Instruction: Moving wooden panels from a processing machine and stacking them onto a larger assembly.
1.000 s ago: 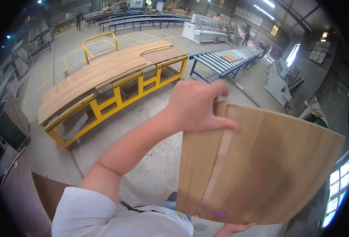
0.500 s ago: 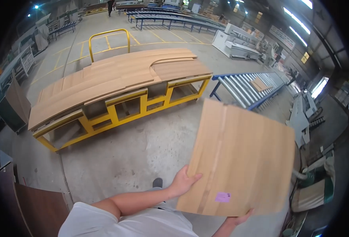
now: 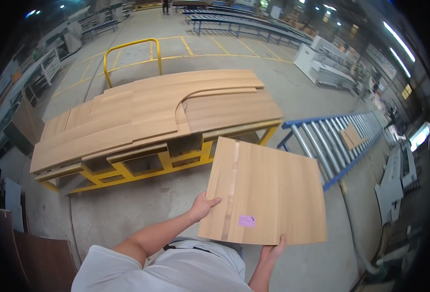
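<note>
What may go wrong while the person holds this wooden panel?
The far edge of the wooden panel might knock the yellow cart, which it overlaps in this view. The left hand holds the left edge and the right hand the near edge, so the far right corner, without a hand, might dip.

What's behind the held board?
Past the board's edges: parts of a yellow cart, roller table and floor. It covers the cart's lower right end; anything else directly behind can't be seen.
</note>
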Demonstrator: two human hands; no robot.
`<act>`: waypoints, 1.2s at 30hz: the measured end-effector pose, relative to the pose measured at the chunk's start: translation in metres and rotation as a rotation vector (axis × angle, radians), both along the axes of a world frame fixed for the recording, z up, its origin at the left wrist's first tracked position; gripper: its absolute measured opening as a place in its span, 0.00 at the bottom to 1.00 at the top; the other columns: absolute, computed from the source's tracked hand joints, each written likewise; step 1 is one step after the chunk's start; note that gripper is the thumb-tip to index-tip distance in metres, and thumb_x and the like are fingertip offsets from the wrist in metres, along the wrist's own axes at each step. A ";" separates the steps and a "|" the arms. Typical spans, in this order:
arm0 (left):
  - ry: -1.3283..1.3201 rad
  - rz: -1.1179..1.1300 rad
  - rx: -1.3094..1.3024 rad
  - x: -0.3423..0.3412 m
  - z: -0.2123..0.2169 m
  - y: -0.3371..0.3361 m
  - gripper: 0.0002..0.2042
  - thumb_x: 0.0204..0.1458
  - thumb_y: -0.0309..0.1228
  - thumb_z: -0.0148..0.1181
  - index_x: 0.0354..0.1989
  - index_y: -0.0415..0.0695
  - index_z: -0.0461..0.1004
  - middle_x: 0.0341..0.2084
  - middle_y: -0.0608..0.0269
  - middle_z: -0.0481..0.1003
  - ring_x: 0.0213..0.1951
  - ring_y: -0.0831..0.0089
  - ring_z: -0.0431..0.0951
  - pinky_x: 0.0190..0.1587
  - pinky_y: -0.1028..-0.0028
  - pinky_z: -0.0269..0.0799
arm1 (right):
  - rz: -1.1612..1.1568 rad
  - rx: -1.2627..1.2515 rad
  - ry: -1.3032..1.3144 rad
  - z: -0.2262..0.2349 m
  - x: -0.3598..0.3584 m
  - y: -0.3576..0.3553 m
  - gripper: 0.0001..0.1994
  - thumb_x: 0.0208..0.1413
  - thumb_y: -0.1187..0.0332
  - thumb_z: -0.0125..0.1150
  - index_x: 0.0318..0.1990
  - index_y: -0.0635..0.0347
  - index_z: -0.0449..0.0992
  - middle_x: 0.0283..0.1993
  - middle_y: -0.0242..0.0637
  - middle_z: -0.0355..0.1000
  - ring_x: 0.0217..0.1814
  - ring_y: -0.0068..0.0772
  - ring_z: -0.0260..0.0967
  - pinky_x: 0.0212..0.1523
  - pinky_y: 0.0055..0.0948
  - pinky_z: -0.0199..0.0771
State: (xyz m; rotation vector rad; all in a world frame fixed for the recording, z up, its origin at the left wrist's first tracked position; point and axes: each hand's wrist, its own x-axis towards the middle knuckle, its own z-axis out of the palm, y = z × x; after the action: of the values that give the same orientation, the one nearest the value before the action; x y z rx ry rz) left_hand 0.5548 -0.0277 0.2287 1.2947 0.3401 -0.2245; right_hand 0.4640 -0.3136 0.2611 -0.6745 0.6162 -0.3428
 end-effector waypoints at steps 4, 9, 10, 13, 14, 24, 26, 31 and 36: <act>0.116 0.143 -0.004 0.099 -0.034 -0.011 0.19 0.49 0.31 0.66 0.46 0.33 0.69 0.38 0.53 0.78 0.38 0.69 0.79 0.43 0.70 0.75 | 0.232 0.035 0.066 -0.025 0.149 -0.033 0.24 0.62 0.60 0.44 0.62 0.63 0.57 0.62 0.43 0.61 0.64 0.41 0.59 0.63 0.44 0.61; 0.138 0.346 -0.042 0.195 -0.069 0.004 0.19 0.50 0.31 0.65 0.47 0.33 0.69 0.38 0.55 0.78 0.38 0.69 0.79 0.42 0.70 0.75 | 0.508 0.055 0.107 -0.058 0.305 -0.031 0.23 0.62 0.62 0.46 0.61 0.64 0.59 0.62 0.42 0.63 0.64 0.39 0.60 0.64 0.40 0.58; 0.153 0.388 -0.017 0.216 -0.076 0.008 0.19 0.50 0.31 0.65 0.47 0.33 0.69 0.38 0.55 0.77 0.39 0.69 0.79 0.42 0.70 0.75 | 0.546 0.048 0.119 -0.067 0.333 -0.026 0.22 0.62 0.62 0.46 0.60 0.64 0.59 0.61 0.42 0.63 0.63 0.39 0.60 0.64 0.39 0.59; 0.158 0.462 0.013 0.281 -0.097 0.028 0.19 0.51 0.31 0.65 0.46 0.33 0.69 0.39 0.55 0.77 0.39 0.70 0.78 0.43 0.71 0.74 | 0.638 0.053 0.158 -0.094 0.428 -0.006 0.21 0.62 0.63 0.47 0.60 0.63 0.60 0.60 0.41 0.65 0.62 0.37 0.62 0.63 0.38 0.61; 0.178 0.479 0.012 0.296 -0.106 0.033 0.19 0.51 0.31 0.65 0.46 0.33 0.69 0.39 0.55 0.77 0.39 0.70 0.78 0.43 0.71 0.74 | 0.672 0.063 0.170 -0.103 0.454 0.002 0.21 0.62 0.64 0.47 0.60 0.63 0.60 0.60 0.41 0.65 0.62 0.37 0.63 0.62 0.37 0.62; 0.395 0.632 0.328 0.405 -0.145 0.083 0.21 0.50 0.36 0.64 0.47 0.34 0.69 0.36 0.52 0.78 0.38 0.68 0.78 0.42 0.71 0.73 | 0.902 0.162 0.416 -0.150 0.601 0.058 0.21 0.62 0.61 0.50 0.60 0.59 0.61 0.58 0.40 0.67 0.61 0.38 0.65 0.60 0.40 0.66; 0.534 0.651 0.531 0.408 -0.147 0.081 0.24 0.49 0.39 0.65 0.48 0.34 0.69 0.36 0.49 0.78 0.38 0.64 0.79 0.42 0.69 0.73 | 1.044 0.166 0.547 -0.162 0.621 0.065 0.22 0.62 0.58 0.52 0.60 0.57 0.61 0.58 0.40 0.67 0.61 0.39 0.64 0.60 0.42 0.66; 0.755 0.665 0.806 0.379 -0.172 0.051 0.30 0.46 0.45 0.66 0.50 0.34 0.68 0.40 0.44 0.75 0.43 0.51 0.75 0.45 0.62 0.72 | 1.184 0.201 0.681 -0.202 0.637 0.079 0.25 0.61 0.52 0.50 0.59 0.57 0.62 0.57 0.40 0.68 0.61 0.41 0.64 0.62 0.43 0.63; 0.985 1.006 0.432 0.370 -0.186 0.015 0.33 0.49 0.47 0.63 0.57 0.37 0.61 0.47 0.50 0.69 0.48 0.55 0.72 0.44 0.57 0.72 | 1.364 0.211 0.858 -0.233 0.637 0.103 0.30 0.60 0.43 0.45 0.59 0.59 0.62 0.61 0.42 0.63 0.65 0.47 0.58 0.63 0.44 0.61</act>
State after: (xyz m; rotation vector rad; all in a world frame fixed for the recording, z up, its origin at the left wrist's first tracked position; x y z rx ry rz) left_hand 0.9247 -0.0131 0.0429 1.1899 1.8945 0.1056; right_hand 1.1007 -0.2102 0.0283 -0.8793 0.8263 1.3244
